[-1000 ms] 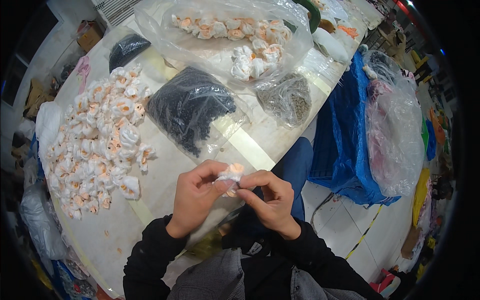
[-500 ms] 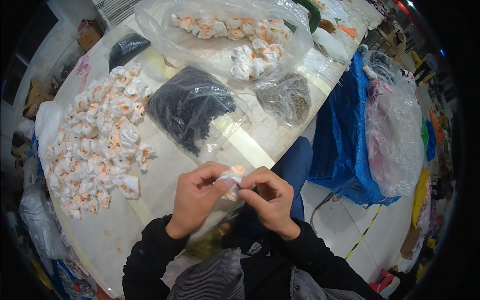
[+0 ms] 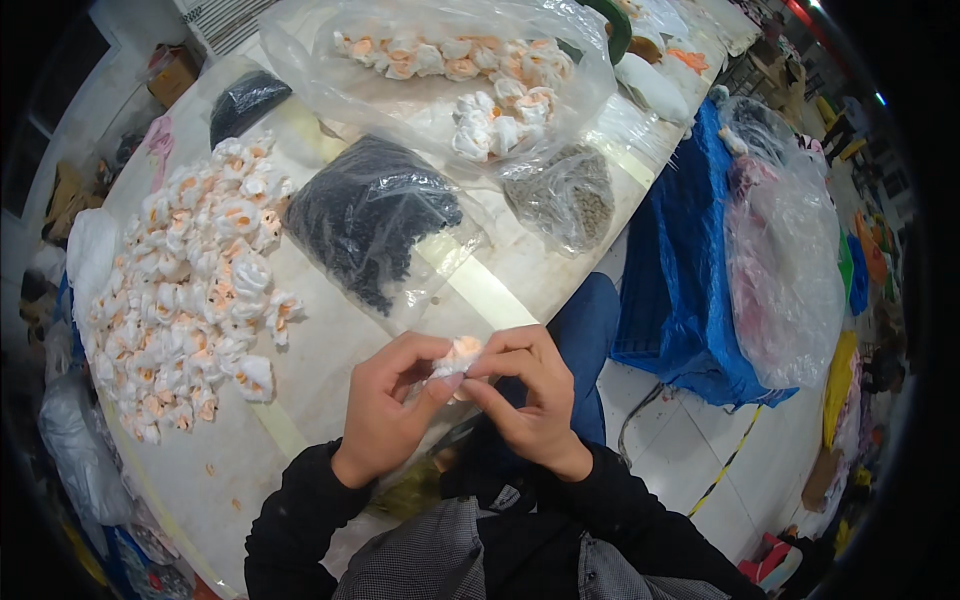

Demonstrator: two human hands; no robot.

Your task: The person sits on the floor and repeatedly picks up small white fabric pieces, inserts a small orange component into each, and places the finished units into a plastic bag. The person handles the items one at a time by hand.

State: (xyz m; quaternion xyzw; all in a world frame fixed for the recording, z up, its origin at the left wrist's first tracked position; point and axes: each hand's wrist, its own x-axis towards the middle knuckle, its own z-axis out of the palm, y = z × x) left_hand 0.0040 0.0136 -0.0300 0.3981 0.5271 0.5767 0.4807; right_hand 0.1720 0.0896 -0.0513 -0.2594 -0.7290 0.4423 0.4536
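1. Small white-and-orange fabric flower, soft and ruffled, was pinched between left hand and right hand, both closed on it.
2. Flower sat just below the clear crinkled bag of black beads.
3. Heap of matching flowers lay left of that bag.

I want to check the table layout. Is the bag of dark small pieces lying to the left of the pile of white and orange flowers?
No, the bag of dark pieces lies to the right of the loose flower pile on the table.
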